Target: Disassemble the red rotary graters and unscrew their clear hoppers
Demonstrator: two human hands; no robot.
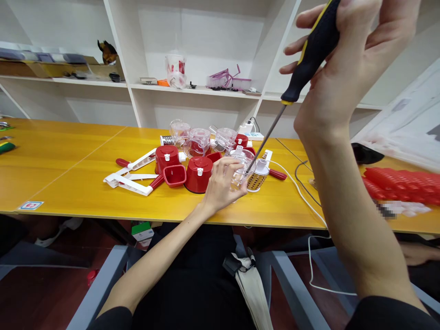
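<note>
My right hand is raised at the upper right, wrapped round the black-and-yellow handle of a screwdriver. Its long shaft slants down to the left, and the tip reaches into a clear plastic cup-like part. Around that clear part my left hand is closed, steadying it over the table. Just right of it stands a perforated metal grater drum with a white rim. Left of my left hand sit red plastic housings with white latches and a red square hopper. Behind are several clear plastic pieces.
White handle frames with red grips lie left on the yellow table. A white cable crosses the table at right, near red plastic packaging. White shelves stand behind. Another person's arm shows at the right edge.
</note>
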